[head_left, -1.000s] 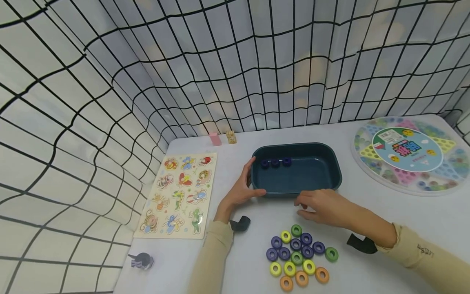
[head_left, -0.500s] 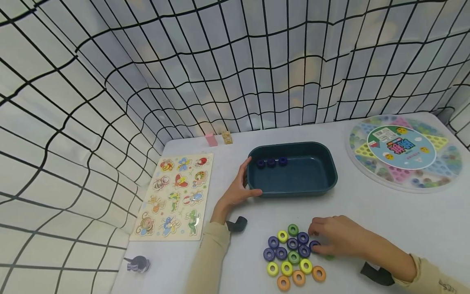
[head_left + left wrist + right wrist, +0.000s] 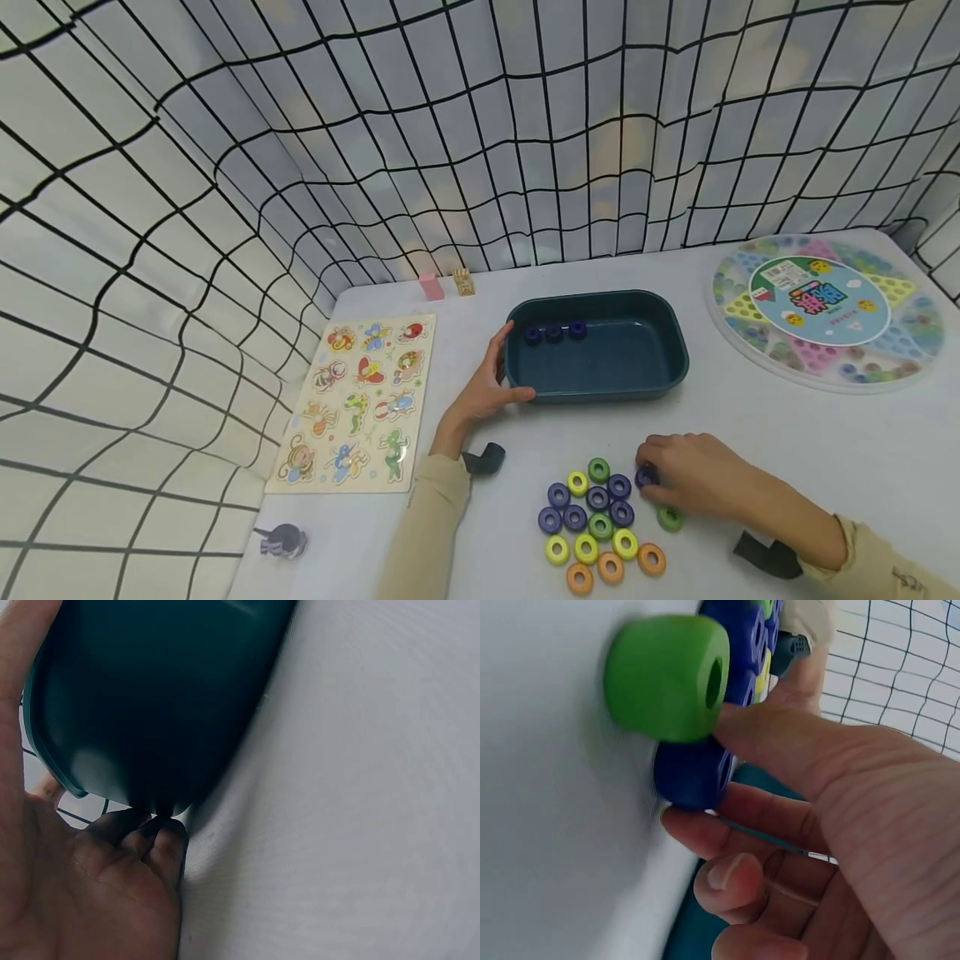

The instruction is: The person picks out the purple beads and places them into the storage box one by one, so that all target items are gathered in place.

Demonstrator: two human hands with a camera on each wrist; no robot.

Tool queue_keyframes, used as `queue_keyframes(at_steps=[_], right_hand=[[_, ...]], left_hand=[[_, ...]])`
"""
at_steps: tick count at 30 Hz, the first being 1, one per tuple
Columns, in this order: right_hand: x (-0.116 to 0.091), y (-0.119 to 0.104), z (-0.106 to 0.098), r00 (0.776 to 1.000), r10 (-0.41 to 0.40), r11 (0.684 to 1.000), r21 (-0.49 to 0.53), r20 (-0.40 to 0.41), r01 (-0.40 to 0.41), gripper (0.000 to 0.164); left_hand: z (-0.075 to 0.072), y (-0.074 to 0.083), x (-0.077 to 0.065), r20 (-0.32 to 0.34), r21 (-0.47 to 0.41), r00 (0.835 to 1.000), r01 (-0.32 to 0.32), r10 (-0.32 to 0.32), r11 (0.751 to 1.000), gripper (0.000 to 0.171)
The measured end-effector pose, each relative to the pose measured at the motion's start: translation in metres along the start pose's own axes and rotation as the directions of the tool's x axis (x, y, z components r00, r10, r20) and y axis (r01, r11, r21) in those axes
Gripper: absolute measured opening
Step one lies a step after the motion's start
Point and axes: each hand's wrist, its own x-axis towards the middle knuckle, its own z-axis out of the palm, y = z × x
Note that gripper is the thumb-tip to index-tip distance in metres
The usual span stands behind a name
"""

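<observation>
My left hand (image 3: pixel 480 395) holds the left end of a dark teal tray (image 3: pixel 622 358), thumb along its front side and fingers at the end wall. Three purple rings (image 3: pixel 553 333) lie in a row inside, near the back left. My right hand (image 3: pixel 701 475) pinches another purple ring (image 3: pixel 690 774) between thumb and fingers at the table surface, right of the loose rings. A green ring (image 3: pixel 670 519) lies just beside that thumb. Left of the hand is a cluster of purple rings (image 3: pixel 574 517), with green, yellow rings (image 3: pixel 586 547) and orange rings (image 3: pixel 611 567).
A puzzle board (image 3: pixel 352 404) with animal pictures lies on the left. Near it is a small grey figure (image 3: pixel 283 540). Pink (image 3: pixel 431 287) and gold pieces (image 3: pixel 463 282) stand at the back. A round game board (image 3: pixel 825 312) lies at right; black netting (image 3: pixel 480 142) surrounds the table.
My right hand has moved from the tray's front down to the rings and taken hold of a purple one, shifting it slightly away from the cluster. The left hand keeps its place on the tray.
</observation>
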Motion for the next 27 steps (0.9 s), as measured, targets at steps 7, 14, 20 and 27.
queue_keyframes(at_steps=[7, 14, 20, 27], right_hand=[[0.001, 0.010, -0.002, 0.997, 0.033, 0.999, -0.021, -0.071, -0.034, 0.022], [-0.002, 0.018, -0.005, 0.993, 0.045, 0.998, -0.036, -0.106, -0.049, 0.022], [-0.008, 0.025, -0.011, 0.987, 0.064, 0.997, -0.023, -0.145, -0.068, 0.025], [-0.016, 0.031, -0.027, 0.982, 0.074, 0.997, -0.004, -0.174, -0.076, 0.028]], left_hand=[[0.001, 0.000, 0.000, 0.004, 0.000, 1.000, -0.007, 0.007, 1.000, 0.108], [0.000, 0.000, 0.000, 0.001, 0.001, 1.000, 0.000, 0.000, 1.000, 0.108], [0.000, 0.000, 0.000, 0.005, 0.004, 1.000, 0.005, -0.005, 1.000, 0.107], [0.000, 0.001, 0.000, 0.004, 0.007, 1.000, 0.011, -0.011, 1.000, 0.106]])
